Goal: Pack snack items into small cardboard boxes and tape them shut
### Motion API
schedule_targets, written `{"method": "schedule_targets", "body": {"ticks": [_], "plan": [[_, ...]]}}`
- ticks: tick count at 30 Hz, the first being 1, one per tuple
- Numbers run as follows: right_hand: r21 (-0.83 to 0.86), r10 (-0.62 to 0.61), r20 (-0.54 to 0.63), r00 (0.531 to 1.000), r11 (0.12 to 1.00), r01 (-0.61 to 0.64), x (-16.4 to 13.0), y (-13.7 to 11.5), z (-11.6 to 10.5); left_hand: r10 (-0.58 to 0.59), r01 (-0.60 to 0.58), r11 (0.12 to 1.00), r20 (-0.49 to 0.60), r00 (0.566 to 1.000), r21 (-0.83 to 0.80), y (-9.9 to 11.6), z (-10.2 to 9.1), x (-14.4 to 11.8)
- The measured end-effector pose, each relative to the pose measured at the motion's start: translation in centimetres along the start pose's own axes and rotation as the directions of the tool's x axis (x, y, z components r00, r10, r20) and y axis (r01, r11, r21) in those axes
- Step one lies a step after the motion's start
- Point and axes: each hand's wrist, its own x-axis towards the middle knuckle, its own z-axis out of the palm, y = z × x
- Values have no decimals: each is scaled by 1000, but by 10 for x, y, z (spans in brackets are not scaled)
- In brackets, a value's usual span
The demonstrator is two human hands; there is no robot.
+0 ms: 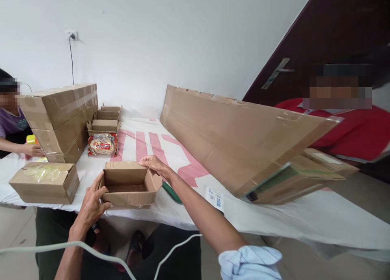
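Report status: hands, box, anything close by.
Left hand grips open small box at its near left corner. Right hand on its far rim. Box empty, at table edge. Sealed carton sits left, apart.

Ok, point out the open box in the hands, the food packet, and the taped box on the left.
open box (138,199), head view, front wall.
food packet (102,145), head view, middle of the wrapper.
taped box (42,173), head view, taped top face.
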Motion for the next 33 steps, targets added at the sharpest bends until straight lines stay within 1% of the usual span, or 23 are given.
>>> {"method": "schedule_targets", "body": {"ticks": [4,8,11,15,18,20,23,26,27,28,30,33], "plan": [[73,-55,-33,998,996,57,-4,3,-2,5,-5,1000,-4,1000,-6,0,0,-1],[126,-144,-68,987,980,151,-9,-1,-4,11,-11,1000,-10,1000,-8,1,-1,-2],[141,-203,-93,975,966,215,-14,-7,-4,14,-14,1000,-5,1000,-8,2,-2,-3],[133,-246,-120,962,956,262,-19,-14,-5,27,-26,1000,21,999,-16,-1,-4,-4],[117,-265,-130,955,953,280,-23,-18,-6,39,-37,999,56,998,-35,-8,-11,-2],[104,-276,-135,952,951,290,-25,-20,-7,35,-34,999,62,997,-24,-12,-21,7],[89,-291,-146,945,948,306,-29,-22,-8,37,-39,997,37,999,64,-10,-39,36],[77,-306,-153,940,944,320,-29,-24,-9,137,-143,976,47,989,163,7,-50,83],[74,-309,-154,938,944,323,-29,-25,-9,165,-176,965,70,984,193,15,-51,100],[72,-311,-156,938,943,324,-28,-25,-9,170,-191,956,109,979,224,24,-50,116],[68,-308,-158,938,944,322,-27,-26,-10,122,-178,946,212,970,272,38,-44,146],[61,-291,-148,945,951,303,-28,-26,-12,97,-180,947,296,950,267,50,-31,177]]}}
